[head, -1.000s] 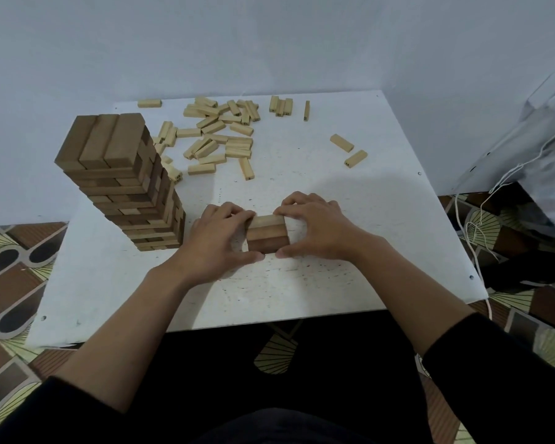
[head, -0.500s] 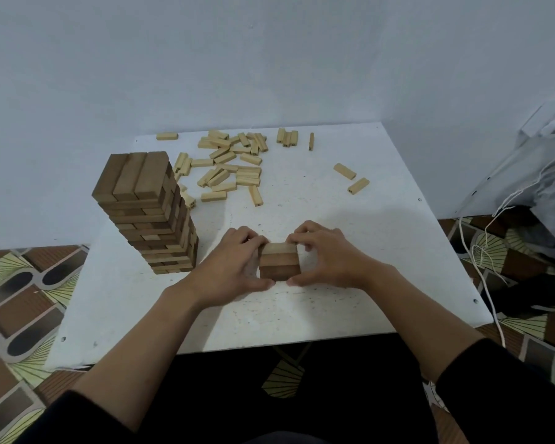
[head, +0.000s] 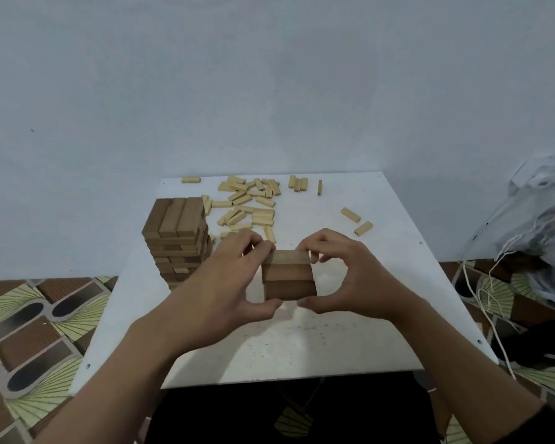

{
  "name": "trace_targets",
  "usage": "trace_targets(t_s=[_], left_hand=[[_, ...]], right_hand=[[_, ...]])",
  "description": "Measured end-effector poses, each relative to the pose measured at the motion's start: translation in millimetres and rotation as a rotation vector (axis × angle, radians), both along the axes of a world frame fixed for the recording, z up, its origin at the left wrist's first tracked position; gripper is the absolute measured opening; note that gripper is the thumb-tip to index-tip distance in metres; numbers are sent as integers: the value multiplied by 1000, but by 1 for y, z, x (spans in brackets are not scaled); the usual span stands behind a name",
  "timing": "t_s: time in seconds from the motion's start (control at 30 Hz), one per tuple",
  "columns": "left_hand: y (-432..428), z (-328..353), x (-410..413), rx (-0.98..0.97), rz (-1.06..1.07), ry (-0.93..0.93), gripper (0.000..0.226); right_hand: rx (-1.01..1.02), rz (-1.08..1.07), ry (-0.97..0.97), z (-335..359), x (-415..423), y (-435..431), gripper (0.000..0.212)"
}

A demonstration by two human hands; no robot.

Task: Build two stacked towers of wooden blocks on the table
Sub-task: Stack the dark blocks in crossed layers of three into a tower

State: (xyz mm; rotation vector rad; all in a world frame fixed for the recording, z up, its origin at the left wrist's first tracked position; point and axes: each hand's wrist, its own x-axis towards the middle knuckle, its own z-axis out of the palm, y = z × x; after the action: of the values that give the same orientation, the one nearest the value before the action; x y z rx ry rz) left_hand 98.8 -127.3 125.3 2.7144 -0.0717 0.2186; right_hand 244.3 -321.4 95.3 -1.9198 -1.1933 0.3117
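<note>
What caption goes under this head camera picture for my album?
Left hand and right hand grip brown blocks at the white table, beside a tall tower and scattered pale blocks.

No text, label, brand, number or sign legible in view. Faces of the stacked tower (head: 177,238) at 10 o'clock, the small stack (head: 289,274) at centre and the loose blocks (head: 247,203) at 12 o'clock read bare wood; dark specks on the white table (head: 382,283) too fine to read
</note>
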Motion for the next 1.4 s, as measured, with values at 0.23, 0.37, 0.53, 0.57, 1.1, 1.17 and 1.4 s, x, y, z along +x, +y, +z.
trace_targets(t_s=[0.23, 0.37, 0.53, 0.57, 1.1, 1.17, 1.4], left_hand=[[40, 56, -34, 149, 10, -171, 71], [76, 77, -42, 170, 32, -186, 70], [128, 103, -32, 129, 41, -55, 67], [137, 106, -29, 118, 46, -21, 67], [185, 68, -5, -18, 69, 164, 76], [186, 65, -5, -30, 81, 168, 78], [189, 56, -5, -51, 95, 178, 79]], right_hand=[[50, 51, -76, 59, -20, 34, 57], [89, 65, -165, 83, -31, 71, 56], [22, 44, -261, 106, -28, 120, 53], [-14, 36, -278, 109, -26, 129, 52], [-271, -14, -328, 95, -14, 171, 53], [-287, -14, -335, 95, -13, 172, 54], [-332, -15, -345, 93, -15, 174, 60]])
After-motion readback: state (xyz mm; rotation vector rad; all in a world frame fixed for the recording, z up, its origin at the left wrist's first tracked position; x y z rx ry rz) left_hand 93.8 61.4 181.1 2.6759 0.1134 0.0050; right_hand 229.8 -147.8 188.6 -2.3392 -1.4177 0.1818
